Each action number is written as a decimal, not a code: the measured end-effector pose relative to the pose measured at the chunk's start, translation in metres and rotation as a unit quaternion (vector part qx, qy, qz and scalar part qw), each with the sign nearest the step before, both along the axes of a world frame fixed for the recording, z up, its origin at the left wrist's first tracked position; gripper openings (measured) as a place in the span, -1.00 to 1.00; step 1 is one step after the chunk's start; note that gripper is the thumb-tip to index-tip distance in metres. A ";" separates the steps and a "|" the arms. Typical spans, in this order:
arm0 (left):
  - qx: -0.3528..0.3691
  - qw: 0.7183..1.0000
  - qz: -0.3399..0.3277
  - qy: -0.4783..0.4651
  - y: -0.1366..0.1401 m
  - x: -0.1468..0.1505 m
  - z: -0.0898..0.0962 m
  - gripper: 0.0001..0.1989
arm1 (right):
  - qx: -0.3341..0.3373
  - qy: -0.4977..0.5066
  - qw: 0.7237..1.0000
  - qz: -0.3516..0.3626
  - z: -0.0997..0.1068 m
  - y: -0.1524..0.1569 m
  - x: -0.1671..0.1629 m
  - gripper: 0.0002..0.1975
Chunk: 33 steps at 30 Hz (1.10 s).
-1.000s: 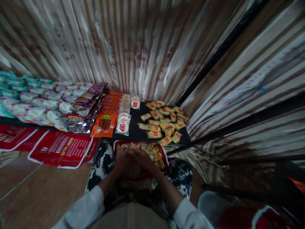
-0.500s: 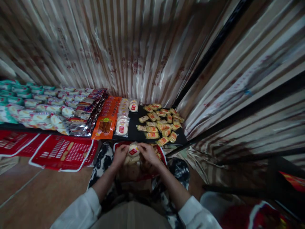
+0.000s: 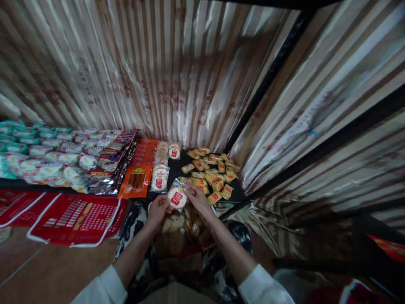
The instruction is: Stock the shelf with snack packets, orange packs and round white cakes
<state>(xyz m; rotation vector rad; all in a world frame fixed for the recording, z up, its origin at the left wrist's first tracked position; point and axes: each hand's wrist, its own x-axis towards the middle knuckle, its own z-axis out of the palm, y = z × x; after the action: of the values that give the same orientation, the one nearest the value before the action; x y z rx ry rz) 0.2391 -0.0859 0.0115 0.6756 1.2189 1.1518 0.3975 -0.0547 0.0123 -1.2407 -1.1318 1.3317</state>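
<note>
Between my two hands is a round white cracker packet [image 3: 177, 198] in clear wrap with a red label. My left hand [image 3: 160, 213] pinches its left edge, while my right hand [image 3: 198, 202] grips its upper right edge. Below them, a bag [image 3: 172, 242] with a see-through front and a red border rests between my knees, with wrapped snacks inside. Similar white cracker packets [image 3: 160, 179] lie in a row on the black shelf [image 3: 177, 168] in front. Small yellow-wrapped snacks [image 3: 215, 173] are spread at the shelf's right end.
Left of the crackers lie an orange snack pouch [image 3: 136, 179], stacked dark foil pouches [image 3: 115, 162] and many white and green packets [image 3: 50, 156]. Red bags [image 3: 79, 217] hang below the shelf. A striped curtain [image 3: 158, 76] and black frame bars [image 3: 268, 84] enclose the space.
Both hands have lifted the cracker packet up from the bag's mouth to the shelf's front edge. Its label now faces me more fully. The view has shifted a little upward.
</note>
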 end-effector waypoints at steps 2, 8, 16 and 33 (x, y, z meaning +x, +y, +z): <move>-0.005 0.999 0.030 -0.015 0.006 0.003 0.004 -0.74 | -0.004 0.015 1.000 -0.003 0.002 0.000 -0.004 -0.62; -0.016 0.996 0.072 -0.055 0.029 0.015 0.018 -0.88 | 0.024 -0.018 0.999 -0.031 0.001 0.015 -0.007 -0.70; 0.032 0.994 0.104 -0.032 0.074 0.040 0.030 -0.66 | 0.068 -0.152 0.983 -0.077 0.007 0.099 0.013 -0.77; -0.003 0.999 0.004 0.052 0.172 0.072 0.000 -0.49 | 0.026 -0.482 0.876 0.004 -0.004 0.221 -0.001 -0.69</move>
<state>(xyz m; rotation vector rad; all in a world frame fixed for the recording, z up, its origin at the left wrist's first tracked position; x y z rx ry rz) 0.3114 0.0863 0.0113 0.7341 1.3120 1.1315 0.3968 0.1663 0.0079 -1.9321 -1.8177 0.6196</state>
